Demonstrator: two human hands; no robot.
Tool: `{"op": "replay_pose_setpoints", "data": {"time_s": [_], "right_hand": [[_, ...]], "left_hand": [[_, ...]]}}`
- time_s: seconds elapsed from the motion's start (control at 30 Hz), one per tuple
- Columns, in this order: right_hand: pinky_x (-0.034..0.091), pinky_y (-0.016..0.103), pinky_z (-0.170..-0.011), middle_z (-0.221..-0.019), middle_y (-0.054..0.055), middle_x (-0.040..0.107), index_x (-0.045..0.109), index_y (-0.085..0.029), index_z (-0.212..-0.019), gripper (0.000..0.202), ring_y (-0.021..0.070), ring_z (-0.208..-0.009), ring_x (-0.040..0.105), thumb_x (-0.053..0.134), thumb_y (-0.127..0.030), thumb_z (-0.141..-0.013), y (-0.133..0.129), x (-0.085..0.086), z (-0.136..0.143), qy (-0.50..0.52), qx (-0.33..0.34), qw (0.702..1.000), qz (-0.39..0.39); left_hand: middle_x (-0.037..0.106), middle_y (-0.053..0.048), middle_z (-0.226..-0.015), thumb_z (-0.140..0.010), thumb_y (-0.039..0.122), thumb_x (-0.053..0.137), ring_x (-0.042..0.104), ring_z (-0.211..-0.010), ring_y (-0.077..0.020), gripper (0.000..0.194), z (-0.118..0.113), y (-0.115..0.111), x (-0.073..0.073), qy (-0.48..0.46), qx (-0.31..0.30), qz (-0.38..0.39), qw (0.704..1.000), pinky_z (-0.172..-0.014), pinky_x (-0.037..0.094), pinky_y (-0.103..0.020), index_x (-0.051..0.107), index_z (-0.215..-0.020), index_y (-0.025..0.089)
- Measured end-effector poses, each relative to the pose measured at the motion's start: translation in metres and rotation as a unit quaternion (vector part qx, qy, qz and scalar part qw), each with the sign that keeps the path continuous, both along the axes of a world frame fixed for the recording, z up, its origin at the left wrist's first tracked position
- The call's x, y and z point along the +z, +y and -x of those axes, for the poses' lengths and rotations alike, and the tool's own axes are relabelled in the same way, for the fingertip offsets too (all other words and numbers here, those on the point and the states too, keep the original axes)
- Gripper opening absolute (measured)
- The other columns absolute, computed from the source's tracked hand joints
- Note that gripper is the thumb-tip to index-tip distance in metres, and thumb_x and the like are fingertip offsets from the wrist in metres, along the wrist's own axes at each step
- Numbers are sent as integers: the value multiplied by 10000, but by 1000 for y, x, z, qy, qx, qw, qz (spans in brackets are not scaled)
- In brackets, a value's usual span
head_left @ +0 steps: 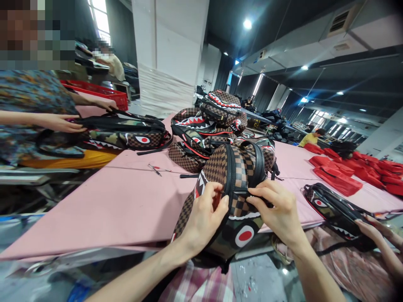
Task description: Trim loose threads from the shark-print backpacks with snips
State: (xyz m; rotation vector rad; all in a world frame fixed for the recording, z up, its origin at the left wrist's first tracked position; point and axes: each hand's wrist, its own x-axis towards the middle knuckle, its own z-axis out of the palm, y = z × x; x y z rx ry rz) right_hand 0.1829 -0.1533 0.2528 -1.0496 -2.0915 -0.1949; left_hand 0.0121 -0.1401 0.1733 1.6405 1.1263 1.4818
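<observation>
A brown-checked backpack [242, 209] with camouflage patches, a red-and-white eye and a toothed mouth stands in front of me, tilted at the table's near edge. Its black zipper [231, 167] curves over the top, beside a black carry loop [258, 161]. My left hand [208, 216] is closed on the backpack at the zipper, fingers curled and thumb near the tape. Just right of the zipper, my right hand [280, 209] pinches the bag's checked side with thumb and forefinger. Whatever small part lies between those fingertips is hidden.
Similar backpacks [201, 121] are piled behind mine on the pink-covered table [126, 201]. Small snips [155, 169] lie to the left. A co-worker at left handles another backpack [135, 136]; a co-worker's hands at right hold one [333, 209]. Red fabric pieces [340, 176] lie at far right.
</observation>
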Motion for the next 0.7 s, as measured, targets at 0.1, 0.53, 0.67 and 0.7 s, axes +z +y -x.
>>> {"op": "replay_pose_setpoints", "data": {"time_s": [0.1,0.53,0.67,0.7], "right_hand": [[455,253,-562,-720,19,610,664,-196,-837,74,135,-659,573,592,-209,-821,0,-2,-5,71,28,996,41],[477,275,-619,-790,24,623,664,-230,-879,103,152,-715,586,591,-240,-807,1,-14,-19,246,90,963,64],[461,248,-582,-824,7,573,610,-224,-1003,360,138,-683,547,731,-291,-671,12,-42,-27,287,-23,957,38],[451,241,-565,-795,-1,553,612,-217,-989,364,132,-663,532,740,-297,-659,14,-48,-26,261,-36,964,38]], "left_hand": [[513,32,-724,-861,345,446,511,-624,-124,164,1,1,-1,-5,-9,6,1000,-591,418,-250,451,-961,215],[579,-13,-810,-846,371,449,581,-734,-156,216,12,0,3,-11,-18,14,1000,-634,462,-263,456,-969,193],[563,-9,-772,-834,393,449,576,-714,-154,240,28,-1,4,-32,-3,16,999,-621,471,-262,455,-943,180],[566,-10,-777,-832,402,453,574,-707,-153,246,32,-1,5,-27,3,23,999,-616,472,-262,460,-938,179]]}}
